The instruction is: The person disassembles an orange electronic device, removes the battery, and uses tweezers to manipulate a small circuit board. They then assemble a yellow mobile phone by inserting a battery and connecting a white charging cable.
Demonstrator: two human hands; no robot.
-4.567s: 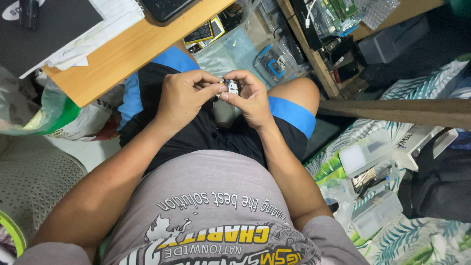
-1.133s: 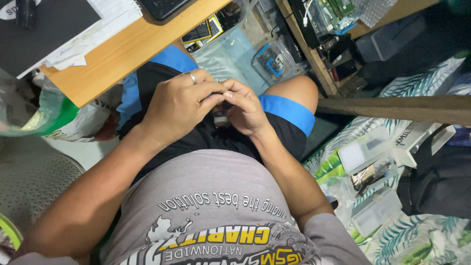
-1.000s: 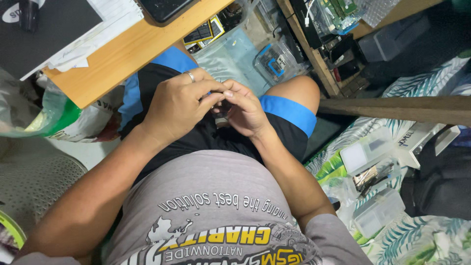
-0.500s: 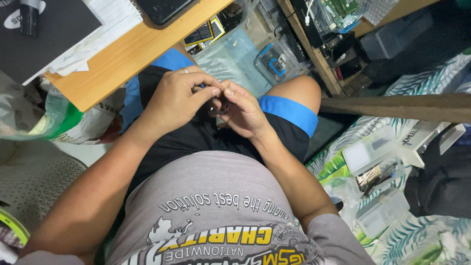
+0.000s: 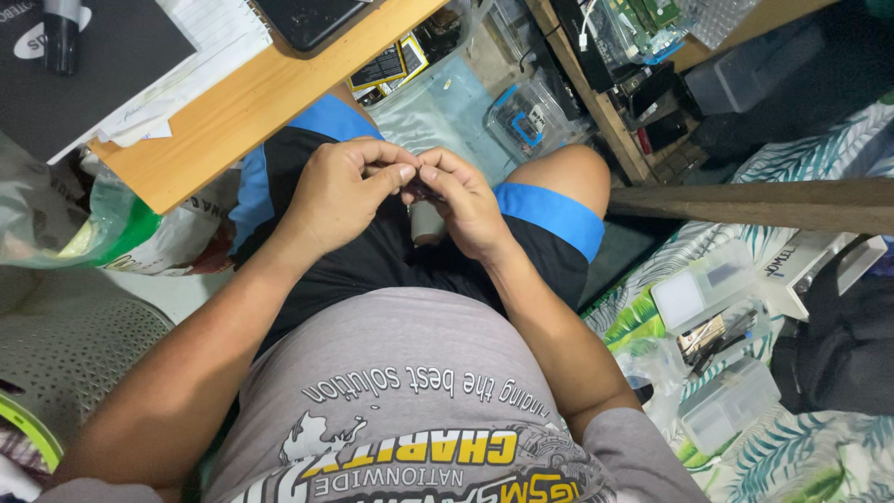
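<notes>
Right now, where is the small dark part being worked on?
In the head view, the small dark part is pinched between left hand and right hand, above the lap.

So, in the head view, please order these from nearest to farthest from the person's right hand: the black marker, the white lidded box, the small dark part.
1. small dark part, pinched between right hand and left hand.
2. white lidded box, on the leaf-print cloth, right of picture.
3. black marker, top left corner, on the desk.
</notes>
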